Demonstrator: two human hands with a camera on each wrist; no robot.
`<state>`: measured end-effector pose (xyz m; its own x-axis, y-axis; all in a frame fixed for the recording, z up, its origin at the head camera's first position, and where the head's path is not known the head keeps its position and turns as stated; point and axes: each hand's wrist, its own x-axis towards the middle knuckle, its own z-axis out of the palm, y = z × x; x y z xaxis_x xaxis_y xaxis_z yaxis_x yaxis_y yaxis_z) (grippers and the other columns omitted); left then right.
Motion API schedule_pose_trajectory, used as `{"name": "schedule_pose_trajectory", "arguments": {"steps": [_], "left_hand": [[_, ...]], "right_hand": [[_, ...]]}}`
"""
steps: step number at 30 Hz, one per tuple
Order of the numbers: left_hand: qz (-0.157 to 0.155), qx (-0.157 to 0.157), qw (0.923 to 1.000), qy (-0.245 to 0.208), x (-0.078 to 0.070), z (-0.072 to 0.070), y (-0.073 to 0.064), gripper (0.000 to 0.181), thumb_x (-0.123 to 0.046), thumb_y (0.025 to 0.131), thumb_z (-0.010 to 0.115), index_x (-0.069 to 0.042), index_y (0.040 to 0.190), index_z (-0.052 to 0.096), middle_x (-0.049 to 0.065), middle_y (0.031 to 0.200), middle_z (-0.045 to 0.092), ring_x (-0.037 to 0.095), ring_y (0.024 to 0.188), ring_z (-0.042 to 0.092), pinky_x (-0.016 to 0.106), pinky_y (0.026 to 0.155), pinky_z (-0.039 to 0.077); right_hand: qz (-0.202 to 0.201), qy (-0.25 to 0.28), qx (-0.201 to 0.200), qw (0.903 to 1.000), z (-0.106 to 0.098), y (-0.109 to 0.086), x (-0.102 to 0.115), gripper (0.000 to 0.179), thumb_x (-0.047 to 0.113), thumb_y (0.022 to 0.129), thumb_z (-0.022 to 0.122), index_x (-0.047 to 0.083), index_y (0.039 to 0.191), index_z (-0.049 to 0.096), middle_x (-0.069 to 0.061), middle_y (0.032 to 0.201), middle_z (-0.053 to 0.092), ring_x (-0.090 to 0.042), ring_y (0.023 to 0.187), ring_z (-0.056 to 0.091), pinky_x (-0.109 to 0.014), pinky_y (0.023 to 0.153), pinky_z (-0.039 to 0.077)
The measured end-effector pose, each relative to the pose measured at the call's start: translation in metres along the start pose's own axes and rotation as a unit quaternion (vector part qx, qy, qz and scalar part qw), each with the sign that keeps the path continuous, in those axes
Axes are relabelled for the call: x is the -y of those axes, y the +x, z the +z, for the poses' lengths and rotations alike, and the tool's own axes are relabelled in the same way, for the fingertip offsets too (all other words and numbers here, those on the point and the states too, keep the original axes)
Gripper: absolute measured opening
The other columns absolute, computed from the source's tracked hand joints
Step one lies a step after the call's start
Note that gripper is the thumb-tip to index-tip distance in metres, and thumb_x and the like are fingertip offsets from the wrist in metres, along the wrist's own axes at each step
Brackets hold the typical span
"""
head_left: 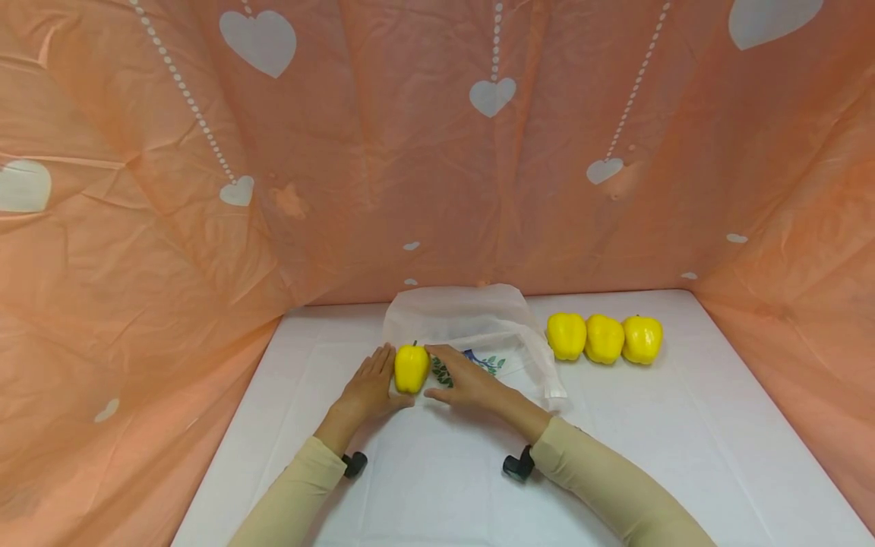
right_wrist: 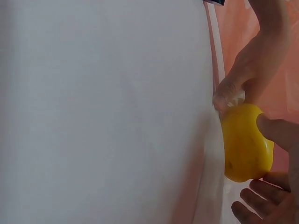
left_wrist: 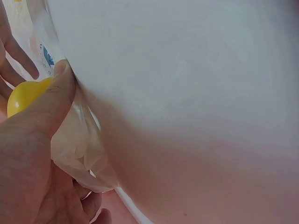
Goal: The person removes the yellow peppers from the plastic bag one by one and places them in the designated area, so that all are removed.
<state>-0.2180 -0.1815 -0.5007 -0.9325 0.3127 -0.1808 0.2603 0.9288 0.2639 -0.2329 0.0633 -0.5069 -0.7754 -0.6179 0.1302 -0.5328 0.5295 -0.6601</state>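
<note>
A yellow bell pepper (head_left: 412, 369), stem up, stands between my hands at the near left part of a thin white plastic bag (head_left: 454, 308). My left hand (head_left: 370, 387) lies along the pepper's left side, fingers straight and thumb stretched beneath it. In the left wrist view, bag plastic (left_wrist: 77, 144) shows between that thumb and the fingers. To the right of the pepper is my right hand (head_left: 472, 377), its thumb and fingers spread apart. In the right wrist view, its thumb (right_wrist: 278, 129) overlaps the pepper (right_wrist: 246, 144) and the other fingers sit below; firm contact is unclear.
Three yellow bell peppers (head_left: 604, 339) stand in a row right of the bag. A white cloth (head_left: 437, 486) covers the table. Orange sheets with white hearts (head_left: 437, 167) hang at the back and both sides. Small black devices (head_left: 517, 465) are worn at the wrists.
</note>
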Motion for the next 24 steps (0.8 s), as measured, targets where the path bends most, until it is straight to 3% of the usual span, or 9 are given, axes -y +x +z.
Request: {"name": "schedule_pose_trajectory", "arguments": {"steps": [17,24], "left_hand": [[0.007,0.002,1.0000,0.006,0.001,0.000,0.000,0.108,-0.047,0.099,0.076,0.011,0.167,0.016,0.028,0.176,0.013,0.042,0.165,0.013,0.053,0.135,0.011],[0.007,0.000,0.9999,0.013,0.000,0.000,0.000,0.107,-0.048,0.099,0.076,0.012,0.166,0.018,0.028,0.176,0.014,0.042,0.164,0.015,0.054,0.135,0.014]], "right_hand": [[0.046,-0.008,-0.035,0.9983,0.006,0.013,0.005,0.087,0.041,0.097,0.082,0.005,0.164,0.040,-0.016,0.164,0.048,-0.036,0.149,0.049,-0.053,0.124,0.041],[0.057,0.008,-0.025,0.9980,0.005,0.015,0.007,0.088,0.038,0.096,0.083,0.006,0.165,0.038,-0.016,0.166,0.046,-0.036,0.151,0.047,-0.053,0.125,0.039]]}}
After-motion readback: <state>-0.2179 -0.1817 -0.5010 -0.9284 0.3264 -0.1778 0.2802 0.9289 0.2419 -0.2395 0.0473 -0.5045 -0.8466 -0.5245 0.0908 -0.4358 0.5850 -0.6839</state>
